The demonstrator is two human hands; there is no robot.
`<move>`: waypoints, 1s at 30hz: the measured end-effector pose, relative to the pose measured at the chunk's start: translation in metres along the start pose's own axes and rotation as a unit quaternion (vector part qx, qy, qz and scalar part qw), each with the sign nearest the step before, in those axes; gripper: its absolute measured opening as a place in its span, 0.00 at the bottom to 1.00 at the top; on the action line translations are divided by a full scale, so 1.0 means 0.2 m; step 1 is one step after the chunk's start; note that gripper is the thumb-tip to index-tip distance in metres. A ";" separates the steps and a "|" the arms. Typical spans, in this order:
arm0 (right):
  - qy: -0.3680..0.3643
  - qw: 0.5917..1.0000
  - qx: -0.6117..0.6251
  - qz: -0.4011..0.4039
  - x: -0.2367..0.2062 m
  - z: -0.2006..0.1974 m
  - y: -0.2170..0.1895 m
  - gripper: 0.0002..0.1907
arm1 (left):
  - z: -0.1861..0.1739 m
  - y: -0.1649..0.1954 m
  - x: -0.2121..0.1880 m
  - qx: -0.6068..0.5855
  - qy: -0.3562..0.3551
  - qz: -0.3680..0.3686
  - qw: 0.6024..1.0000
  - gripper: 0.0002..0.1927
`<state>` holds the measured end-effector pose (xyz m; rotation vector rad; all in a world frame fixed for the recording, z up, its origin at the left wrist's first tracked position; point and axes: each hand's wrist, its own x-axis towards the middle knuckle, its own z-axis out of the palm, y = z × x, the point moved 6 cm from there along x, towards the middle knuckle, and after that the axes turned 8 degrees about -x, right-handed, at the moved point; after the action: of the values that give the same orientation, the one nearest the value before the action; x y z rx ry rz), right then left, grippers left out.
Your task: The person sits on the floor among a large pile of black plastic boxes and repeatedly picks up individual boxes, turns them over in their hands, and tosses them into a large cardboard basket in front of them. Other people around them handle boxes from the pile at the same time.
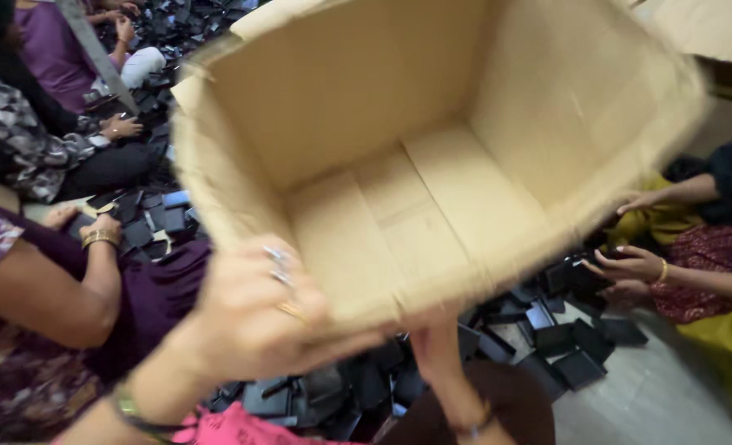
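- Cardboard box (432,156), empty, held aloft at centre frame, mouth tipped toward the camera so the bare bottom shows.
- Left hand (250,317) at 7 o'clock, grip clamped on the near rim, steadying it.
- Right hand (436,350) at 6 o'clock, mostly hidden beneath the box; grip impossible to tell.
- Black trays (563,346) heaped over the floor (662,395) below, other people seated around them.

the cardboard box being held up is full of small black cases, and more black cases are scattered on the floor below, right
Not quite. In the head view the cardboard box is empty: only its bare bottom flaps show inside. The left hand grips its near rim, with the right hand under the edge. The rest holds: small black cases lie scattered on the floor below.
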<state>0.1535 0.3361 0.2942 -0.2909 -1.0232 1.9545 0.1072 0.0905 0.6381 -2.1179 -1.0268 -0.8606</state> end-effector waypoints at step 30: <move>-0.053 0.994 0.082 0.052 2.07 0.12 0.63 0.35 | 0.88 -2.02 -0.38 0.211 -0.026 -0.085 0.973 0.33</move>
<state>-0.1764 0.6172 0.2892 -0.1519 -0.9222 2.1536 -0.2148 0.3947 0.5759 -1.7193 -1.3037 -0.5995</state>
